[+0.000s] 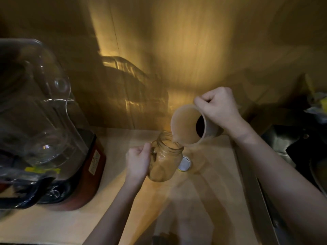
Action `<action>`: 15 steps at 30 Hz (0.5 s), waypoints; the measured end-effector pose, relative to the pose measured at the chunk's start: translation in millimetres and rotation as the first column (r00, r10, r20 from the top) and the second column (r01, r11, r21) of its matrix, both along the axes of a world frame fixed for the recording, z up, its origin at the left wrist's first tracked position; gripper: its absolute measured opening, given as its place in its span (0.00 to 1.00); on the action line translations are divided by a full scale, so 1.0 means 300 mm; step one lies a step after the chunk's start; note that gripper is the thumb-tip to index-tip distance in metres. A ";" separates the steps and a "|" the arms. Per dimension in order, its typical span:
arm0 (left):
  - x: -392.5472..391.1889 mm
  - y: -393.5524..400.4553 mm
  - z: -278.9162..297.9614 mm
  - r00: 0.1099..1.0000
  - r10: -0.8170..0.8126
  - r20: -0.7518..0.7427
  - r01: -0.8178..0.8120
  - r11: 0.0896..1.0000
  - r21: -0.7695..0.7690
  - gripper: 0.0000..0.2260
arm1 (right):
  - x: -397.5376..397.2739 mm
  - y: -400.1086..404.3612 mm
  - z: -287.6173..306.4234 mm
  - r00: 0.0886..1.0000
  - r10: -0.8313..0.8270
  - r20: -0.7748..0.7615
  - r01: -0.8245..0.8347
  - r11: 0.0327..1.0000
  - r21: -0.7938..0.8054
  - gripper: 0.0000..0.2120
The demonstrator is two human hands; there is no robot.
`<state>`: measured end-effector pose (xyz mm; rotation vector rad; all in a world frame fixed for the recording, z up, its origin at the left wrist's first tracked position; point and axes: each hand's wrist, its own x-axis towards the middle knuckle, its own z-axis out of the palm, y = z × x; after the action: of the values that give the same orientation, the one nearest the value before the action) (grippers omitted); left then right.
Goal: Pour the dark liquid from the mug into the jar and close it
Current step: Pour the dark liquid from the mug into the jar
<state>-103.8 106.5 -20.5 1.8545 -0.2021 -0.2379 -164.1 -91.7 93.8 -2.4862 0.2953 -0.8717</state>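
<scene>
A glass jar [166,160] with a handle stands on the wooden counter [194,200], its mouth uncovered. My left hand [138,162] grips the jar's handle on its left side. My right hand [218,106] holds a pale mug [188,127] by its handle, tipped steeply to the left so its spout sits over the jar's mouth. Dark liquid shows deep inside the mug. A round lid [184,164] lies flat on the counter just right of the jar.
A large blender [46,131] with a clear cover and red base fills the left side. A wooden wall rises behind the counter. A metal sink [283,145] and dark items lie at the right edge.
</scene>
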 end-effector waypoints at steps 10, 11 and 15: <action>-0.005 -0.050 0.071 0.979 -0.197 0.051 0.180 0.956 0.231 0.19 | 0.009 0.009 0.018 0.984 -0.096 -0.150 0.052 0.961 -0.271 0.25; -0.003 -0.056 0.077 0.982 -0.183 0.053 0.168 0.960 0.223 0.18 | 0.009 0.014 0.017 0.984 -0.092 -0.156 0.041 0.953 -0.299 0.24; 0.003 -0.075 0.104 0.981 -0.168 0.097 0.149 0.973 0.177 0.18 | 0.007 -0.009 0.047 0.990 -0.116 -0.081 0.083 0.939 -0.333 0.22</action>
<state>-102.7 83.9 10.6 2.0248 -0.4200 -0.2695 -161.9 -94.5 107.8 -2.8524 0.3359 -0.9010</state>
